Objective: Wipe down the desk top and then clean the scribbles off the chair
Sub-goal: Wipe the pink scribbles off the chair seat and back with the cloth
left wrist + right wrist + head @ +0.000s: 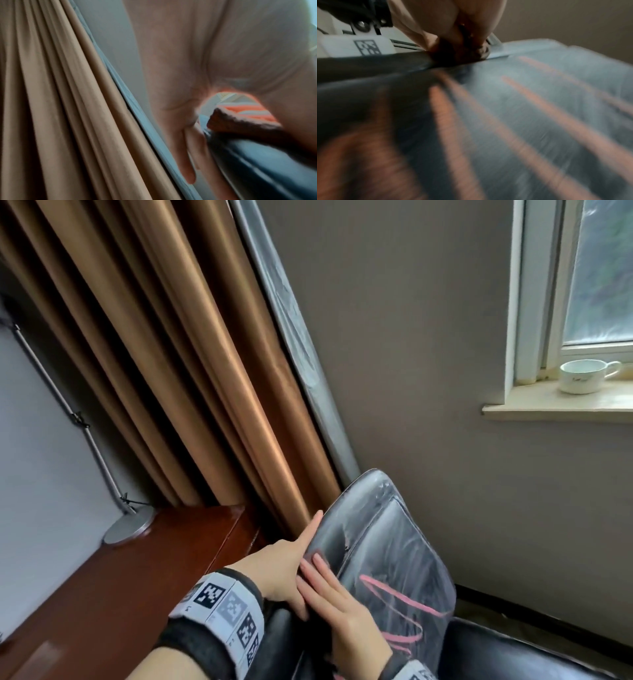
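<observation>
Noting pink scribbles (404, 594) uncleaned on chair (394, 529), right hand (349, 618) flat and straight-fingered on it, hold of left hand (284, 570) on cloth (240, 119) indeterminable, desk (120, 594) wipe unverifiable.

We see the chair (496, 652) in black, leather-like upholstery, its back under a thin clear plastic film (411, 559) that wrinkles and shines. The desk (130, 583) is reddish wood with a glossy varnish. The curtain (164, 364) is smooth brown cloth with a satin sheen, the lamp base (129, 529) matt brushed metal, the cup (579, 378) glossy white ceramic.
</observation>
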Tool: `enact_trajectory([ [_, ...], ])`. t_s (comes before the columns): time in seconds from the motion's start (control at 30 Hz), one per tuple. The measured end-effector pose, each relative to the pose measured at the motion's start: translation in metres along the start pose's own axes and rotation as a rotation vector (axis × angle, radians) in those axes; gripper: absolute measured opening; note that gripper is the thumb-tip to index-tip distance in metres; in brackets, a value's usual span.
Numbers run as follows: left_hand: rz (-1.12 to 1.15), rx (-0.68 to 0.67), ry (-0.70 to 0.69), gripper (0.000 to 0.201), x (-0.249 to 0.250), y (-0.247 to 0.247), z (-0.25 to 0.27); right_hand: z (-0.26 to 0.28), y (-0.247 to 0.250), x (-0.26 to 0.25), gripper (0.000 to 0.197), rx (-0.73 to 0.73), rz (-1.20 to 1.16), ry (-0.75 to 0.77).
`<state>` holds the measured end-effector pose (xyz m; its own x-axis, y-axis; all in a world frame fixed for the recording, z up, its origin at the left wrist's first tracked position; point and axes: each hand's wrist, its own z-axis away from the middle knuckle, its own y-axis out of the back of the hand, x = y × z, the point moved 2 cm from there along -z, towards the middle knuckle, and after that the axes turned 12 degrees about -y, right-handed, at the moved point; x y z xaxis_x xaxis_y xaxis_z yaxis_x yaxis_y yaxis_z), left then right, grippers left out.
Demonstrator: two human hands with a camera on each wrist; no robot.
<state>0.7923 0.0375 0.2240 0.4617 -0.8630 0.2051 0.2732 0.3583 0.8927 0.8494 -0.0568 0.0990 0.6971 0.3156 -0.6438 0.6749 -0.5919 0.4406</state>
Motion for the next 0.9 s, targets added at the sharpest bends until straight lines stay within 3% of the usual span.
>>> enact_trajectory([
  [0.07, -0.066, -0.008, 0.014, 0.138, 0.003, 0.003, -0.010, -0.017, 0.017, 0.025, 0.050, 0.005, 0.036, -0.063],
  [0.17, -0.095, -0.044, 0.024, 0.139, 0.003, 0.006, -0.016, -0.052, 0.043, 0.073, 0.091, 0.171, 0.068, -0.392],
  [0.23, -0.057, -0.052, 0.006, 0.138, 0.002, 0.008, -0.018, -0.066, 0.050, 0.085, 0.093, 0.228, 0.037, -0.609],
  [0.27, -0.044, -0.049, -0.003, 0.138, 0.000, 0.008, -0.022, -0.069, 0.049, 0.081, 0.091, 0.251, 0.021, -0.649],
  [0.33, -0.035, -0.027, -0.020, 0.137, -0.003, 0.011, -0.032, -0.063, 0.035, 0.061, 0.081, 0.274, 0.012, -0.573],
  [0.43, -0.050, 0.003, -0.014, 0.139, -0.006, 0.015, -0.051, -0.036, 0.014, 0.033, 0.063, 0.132, -0.013, -0.350],
  [0.5, -0.066, -0.005, 0.007, 0.139, -0.006, 0.016, -0.056, -0.040, 0.026, 0.044, 0.063, 0.093, -0.005, -0.314],
  [0.57, -0.072, -0.013, 0.034, 0.137, -0.005, 0.017, -0.057, -0.059, 0.045, 0.070, 0.072, 0.103, 0.042, -0.411],
  [0.67, -0.063, -0.027, 0.041, 0.133, -0.001, 0.015, -0.056, -0.090, 0.071, 0.108, 0.088, 0.202, 0.056, -0.697],
  [0.8, -0.081, -0.035, 0.056, 0.131, 0.003, 0.015, -0.056, -0.107, 0.089, 0.124, 0.083, 0.315, 0.013, -1.009],
  [0.83, -0.082, -0.035, 0.062, 0.131, 0.002, 0.015, -0.056, -0.108, 0.087, 0.118, 0.081, 0.338, 0.028, -1.016],
  [0.9, -0.089, -0.037, 0.077, 0.132, 0.001, 0.013, -0.056, -0.107, 0.074, 0.094, 0.077, 0.338, 0.094, -0.844],
])
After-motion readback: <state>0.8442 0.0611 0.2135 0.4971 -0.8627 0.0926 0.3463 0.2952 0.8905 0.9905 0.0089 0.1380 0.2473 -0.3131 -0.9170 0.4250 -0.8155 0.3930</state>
